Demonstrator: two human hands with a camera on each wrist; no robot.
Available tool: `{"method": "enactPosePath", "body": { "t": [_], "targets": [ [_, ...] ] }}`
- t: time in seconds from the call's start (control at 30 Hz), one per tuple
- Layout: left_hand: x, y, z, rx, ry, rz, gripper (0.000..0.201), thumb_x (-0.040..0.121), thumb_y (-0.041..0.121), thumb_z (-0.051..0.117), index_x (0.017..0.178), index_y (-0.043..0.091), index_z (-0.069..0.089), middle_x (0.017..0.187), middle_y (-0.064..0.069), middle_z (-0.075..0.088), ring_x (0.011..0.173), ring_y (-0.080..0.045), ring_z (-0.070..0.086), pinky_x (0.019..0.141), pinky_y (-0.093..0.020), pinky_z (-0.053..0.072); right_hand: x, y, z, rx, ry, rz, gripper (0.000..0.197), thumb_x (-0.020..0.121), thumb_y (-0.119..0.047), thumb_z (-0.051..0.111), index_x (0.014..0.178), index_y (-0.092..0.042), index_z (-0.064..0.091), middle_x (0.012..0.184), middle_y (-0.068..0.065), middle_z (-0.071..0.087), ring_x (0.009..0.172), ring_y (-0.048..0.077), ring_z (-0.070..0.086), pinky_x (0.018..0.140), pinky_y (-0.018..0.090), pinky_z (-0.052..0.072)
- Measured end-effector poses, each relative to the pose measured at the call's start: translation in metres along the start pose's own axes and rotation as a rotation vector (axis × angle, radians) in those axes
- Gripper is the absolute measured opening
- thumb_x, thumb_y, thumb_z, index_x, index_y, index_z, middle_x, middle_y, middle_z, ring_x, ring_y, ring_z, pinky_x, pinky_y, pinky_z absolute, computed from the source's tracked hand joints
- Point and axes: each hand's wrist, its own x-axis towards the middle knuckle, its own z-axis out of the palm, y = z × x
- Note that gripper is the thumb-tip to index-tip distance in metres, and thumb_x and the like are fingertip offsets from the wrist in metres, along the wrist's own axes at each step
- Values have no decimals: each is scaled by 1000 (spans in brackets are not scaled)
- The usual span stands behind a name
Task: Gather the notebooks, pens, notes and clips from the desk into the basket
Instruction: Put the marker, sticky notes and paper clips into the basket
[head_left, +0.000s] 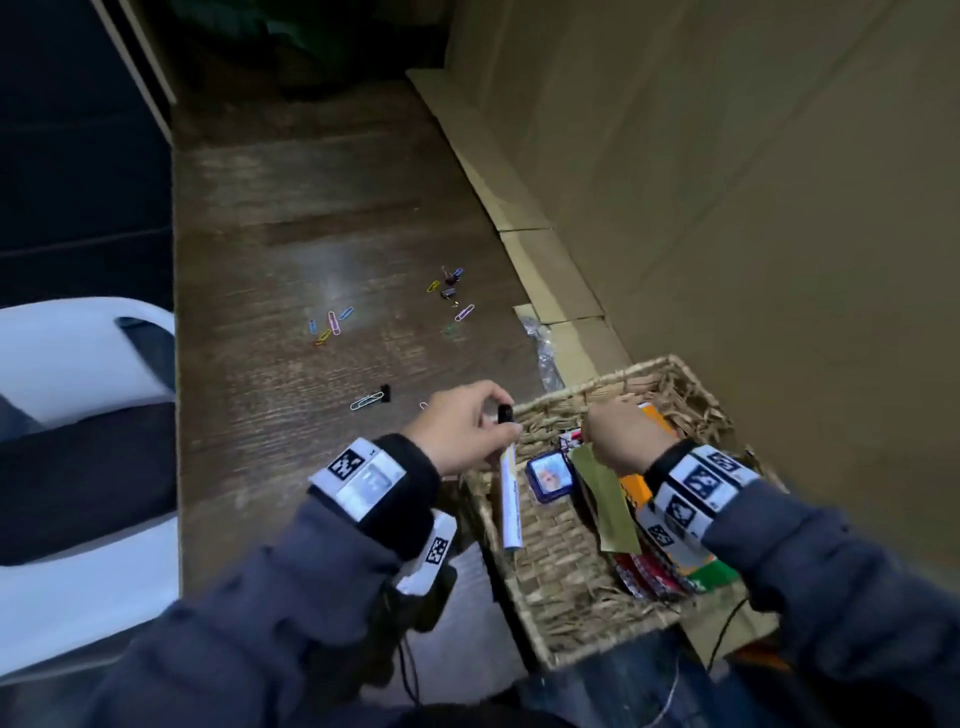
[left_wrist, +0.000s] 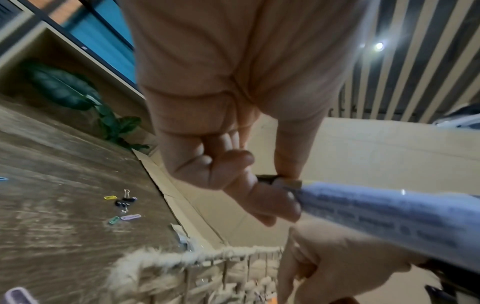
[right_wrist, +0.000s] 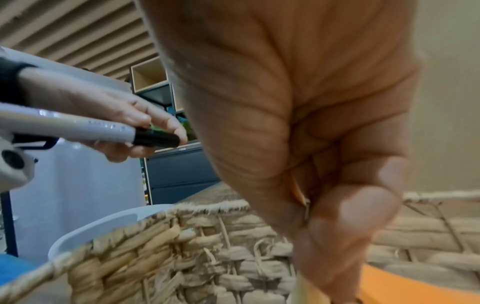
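Note:
Over the left rim of the woven basket (head_left: 566, 603), my left hand (head_left: 498, 427) pinches a white marker (head_left: 508, 499) by its black cap, and the barrel hangs down into the basket. In the left wrist view the thumb and fingers of my left hand (left_wrist: 275, 185) grip the marker (left_wrist: 376, 214). My right hand (head_left: 597, 441) pinches an olive-green paper note (head_left: 608, 504) above the basket's middle. Inside lie an orange notebook (head_left: 638, 491), a small blue item (head_left: 548, 479) and a red patterned item (head_left: 649, 571). Coloured paper clips (head_left: 332, 323) and binder clips (head_left: 451, 291) lie loose on the desk.
The wooden desk (head_left: 311, 208) runs away from me, with a cardboard wall (head_left: 727, 208) along its right side. A white chair (head_left: 78, 364) stands at the left. Crumpled clear plastic (head_left: 543, 348) lies behind the basket. One black binder clip and a paper clip (head_left: 370, 400) lie near my left hand.

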Motion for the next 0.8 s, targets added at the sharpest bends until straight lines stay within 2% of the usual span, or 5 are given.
{"method": "enactPosePath", "body": {
  "t": [0.1,0.23,0.33,0.7,0.8],
  "targets": [
    [14,14,16,131,-61,-20,27,86,28,65,110,18,59,77,3,66,59,-9,66,45,-4,46,9,-10,7,-1,17,12,31,87,3,41,113,4,58,120,23,61,112,36,60,90,40,48],
    [30,24,34,315,-109,-45,35,85,29,66,114,10,60,102,-8,70,97,-24,69,82,-31,55,23,-18,6,22,22,4,27,89,-2,48,113,2,60,121,20,62,114,34,59,92,40,48],
    [38,25,41,414,-100,-74,38,86,30,65,118,8,61,115,-10,67,105,-25,64,83,-29,50,34,-19,1,47,-8,24,27,88,-5,54,113,2,61,122,18,62,114,33,60,92,39,50],
    [57,24,70,604,-227,-222,16,82,24,65,77,10,60,78,-8,63,76,-22,59,67,-29,47,41,-16,17,43,19,-53,31,90,5,41,114,1,61,119,19,63,110,34,60,89,39,49],
    [71,22,78,656,-298,-255,22,79,26,70,70,8,61,71,-5,65,77,-23,66,76,-29,55,38,-9,12,91,88,-54,22,89,-3,48,105,-3,64,112,17,65,101,34,64,85,41,53]
  ]
}}
